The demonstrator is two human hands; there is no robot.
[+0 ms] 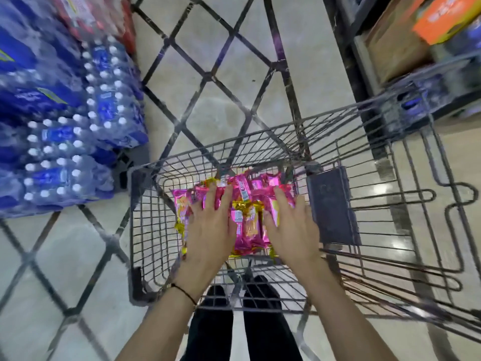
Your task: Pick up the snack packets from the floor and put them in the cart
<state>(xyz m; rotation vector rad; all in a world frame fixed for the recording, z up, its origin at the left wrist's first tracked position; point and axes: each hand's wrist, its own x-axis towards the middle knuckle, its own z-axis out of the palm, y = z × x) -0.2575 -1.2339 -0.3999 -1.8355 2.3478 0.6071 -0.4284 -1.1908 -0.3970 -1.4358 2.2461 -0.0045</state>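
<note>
Left hand (211, 226), right hand (293, 227); half-hidden packets (246, 230)

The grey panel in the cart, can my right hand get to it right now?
Probably yes: the right hand lies flat on the snack packets just beside the grey panel, inside the same cart, with nothing between them.

In the cart (136, 285), the left grip (210, 225) and right grip (294, 227) cover much of the snack packets (247, 225), whose print is too smeared to read. Left of the cart, the water bottle packs (65, 131) are motion-blurred and cut by the frame edge; beyond its far right corner, shelf boxes (442, 19) are blurred and cropped.
</note>
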